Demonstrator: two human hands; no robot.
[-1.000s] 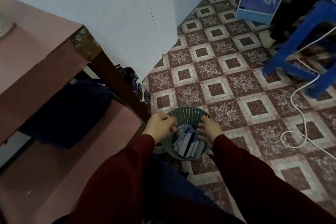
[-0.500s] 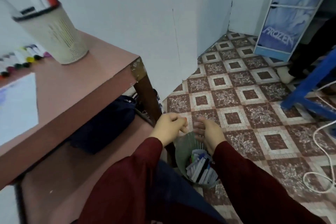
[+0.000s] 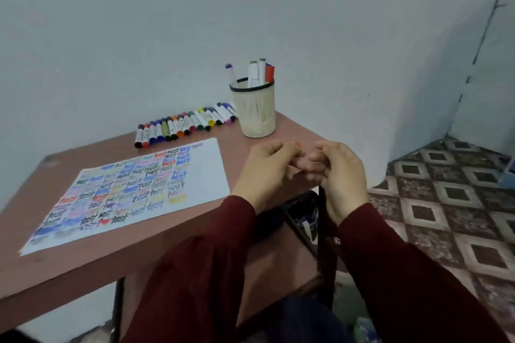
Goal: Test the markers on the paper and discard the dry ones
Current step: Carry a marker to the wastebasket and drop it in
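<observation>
A white paper (image 3: 206, 175) covered with coloured "test" scribbles lies on the reddish-brown table (image 3: 83, 264). A row of several capped markers (image 3: 184, 125) lies along the wall behind it. A cream mesh cup (image 3: 257, 111) at the back right corner holds several more markers (image 3: 260, 72). My left hand (image 3: 264, 172) and my right hand (image 3: 340, 175) hover close together over the table's right edge. Their fingers are loosely curled, and I see nothing held in either.
A white wall runs behind the table. Patterned floor tiles (image 3: 446, 203) spread out to the right. A dark bag (image 3: 301, 211) sits on the shelf under the tabletop. Dark red sleeves cover both forearms.
My view swung up from the green bin of markers on the floor to the tabletop. Both hands rose from the bin's rim to the table's right edge.
</observation>
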